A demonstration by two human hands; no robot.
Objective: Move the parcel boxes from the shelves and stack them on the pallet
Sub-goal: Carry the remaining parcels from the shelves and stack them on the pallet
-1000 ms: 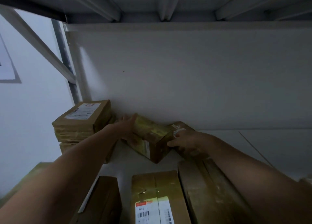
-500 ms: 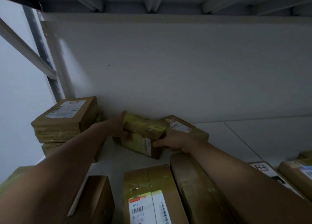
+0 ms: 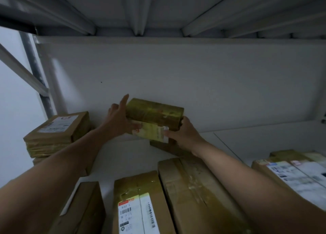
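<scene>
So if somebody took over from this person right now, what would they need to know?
Left hand: grips the left end of the yellow-taped parcel box.
Right hand: grips its right end.
The box is raised near the back wall of the shelf, over a brown box.
Done: this one is picked up. The pallet is out of view.
Left: carry it to the pallet, then fetch the rest, such as the stack on the left, the box labelled 642 and the long box beside it.
</scene>
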